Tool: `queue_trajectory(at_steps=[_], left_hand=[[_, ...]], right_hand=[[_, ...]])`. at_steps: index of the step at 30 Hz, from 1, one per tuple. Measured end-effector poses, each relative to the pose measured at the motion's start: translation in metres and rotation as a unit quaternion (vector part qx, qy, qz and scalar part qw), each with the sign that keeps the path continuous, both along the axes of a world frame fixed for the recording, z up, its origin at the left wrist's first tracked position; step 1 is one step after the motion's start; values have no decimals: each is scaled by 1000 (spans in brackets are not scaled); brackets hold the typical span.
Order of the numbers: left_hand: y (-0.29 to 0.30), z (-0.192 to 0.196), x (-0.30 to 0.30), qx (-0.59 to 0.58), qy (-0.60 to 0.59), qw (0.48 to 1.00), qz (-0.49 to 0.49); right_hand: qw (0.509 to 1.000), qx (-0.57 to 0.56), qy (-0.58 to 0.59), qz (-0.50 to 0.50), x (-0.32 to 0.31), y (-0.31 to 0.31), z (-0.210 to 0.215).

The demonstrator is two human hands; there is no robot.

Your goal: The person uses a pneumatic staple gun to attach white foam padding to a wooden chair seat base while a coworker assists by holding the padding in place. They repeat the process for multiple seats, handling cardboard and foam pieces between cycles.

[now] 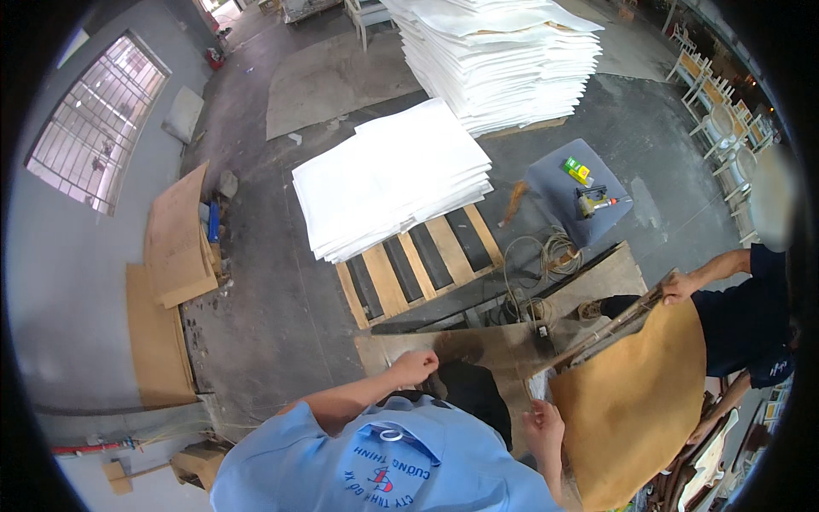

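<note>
My left hand (415, 366) is raised in front of my body, its fingers curled closed, and nothing shows in them. At the left edge of a large tan sheet (636, 401) is my right hand (544, 424), its fingers bent inward. A small whitish piece (539, 386) shows just above those fingers; whether they grip it or the sheet is hidden. The sheet has a curved outer edge. Another person's hand (679, 288) holds the far end of a long thin brown edge (597, 334) beside it, and that person's other hand (704, 429) is at its right side.
White sheets (392, 179) lie stacked on a wooden pallet (418, 264), with a taller white stack (503, 64) behind. A grey block (589, 218) carries a nail gun (595, 201) and a green-yellow box (577, 171). A coiled hose (559, 254) lies nearby. Cardboard (175, 247) leans at the left wall.
</note>
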State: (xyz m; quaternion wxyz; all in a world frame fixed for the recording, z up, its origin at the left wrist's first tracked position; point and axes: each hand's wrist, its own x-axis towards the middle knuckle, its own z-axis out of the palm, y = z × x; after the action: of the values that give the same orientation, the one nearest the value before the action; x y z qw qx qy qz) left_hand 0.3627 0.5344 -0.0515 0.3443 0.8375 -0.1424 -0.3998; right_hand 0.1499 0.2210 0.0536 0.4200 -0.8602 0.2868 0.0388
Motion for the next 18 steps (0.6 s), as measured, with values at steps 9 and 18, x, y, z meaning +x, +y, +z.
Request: queue_trajectory(at_steps=[9, 18], left_hand=[[68, 13, 166, 263, 80, 944, 184], [73, -39, 290, 309, -23, 948, 67]], right_hand=[[987, -20, 155, -43, 35, -16, -38], [944, -147, 136, -261, 49, 40, -67]])
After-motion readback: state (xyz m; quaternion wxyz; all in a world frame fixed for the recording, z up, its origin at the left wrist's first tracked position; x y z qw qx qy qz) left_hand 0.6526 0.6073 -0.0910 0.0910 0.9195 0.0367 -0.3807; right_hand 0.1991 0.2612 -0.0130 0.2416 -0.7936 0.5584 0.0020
